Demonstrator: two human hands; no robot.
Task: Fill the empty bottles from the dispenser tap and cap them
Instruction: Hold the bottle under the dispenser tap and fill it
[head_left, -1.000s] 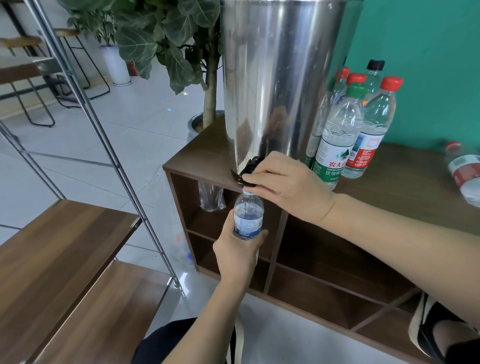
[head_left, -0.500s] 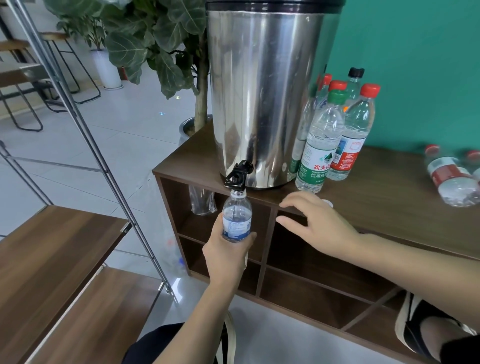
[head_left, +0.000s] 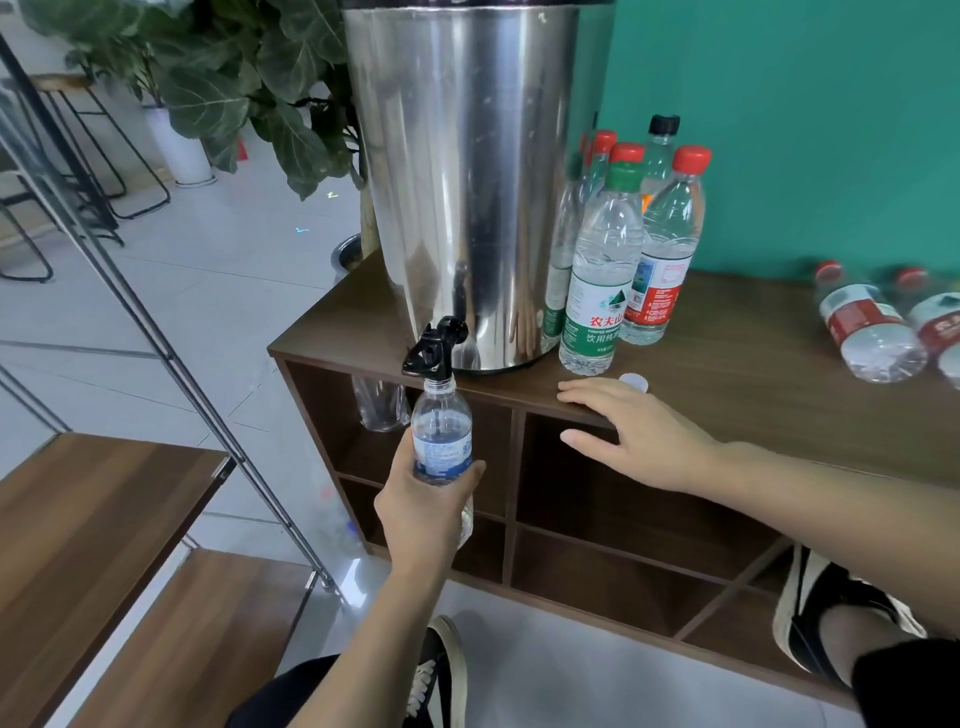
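From the head view, the left hand (head_left: 423, 512) is wrapped around a small clear bottle (head_left: 442, 435), holding it straight up with its open mouth right under the black tap (head_left: 432, 347). The tap sticks out past the front edge of the brown wooden cabinet (head_left: 753, 364), near its left corner. The right hand (head_left: 641, 434) lies flat with straight fingers on that front edge and holds nothing. A small white cap (head_left: 635, 382) sits on the cabinet top just behind the fingers. What could go wrong: the bottle is thin soft plastic, so a hard squeeze could push water out of the open top. If the hand tips it while moving away, water could spill on the floor. The cap is small and round, so a bump from the fingers could roll it off the edge. The dispenser (head_left: 460, 176) is a tall shiny metal drum, smooth and round. About 5 capped bottles (head_left: 602, 270) stand just beside it on the right, and 2 bottles (head_left: 865, 327) lie on their sides near the right edge.
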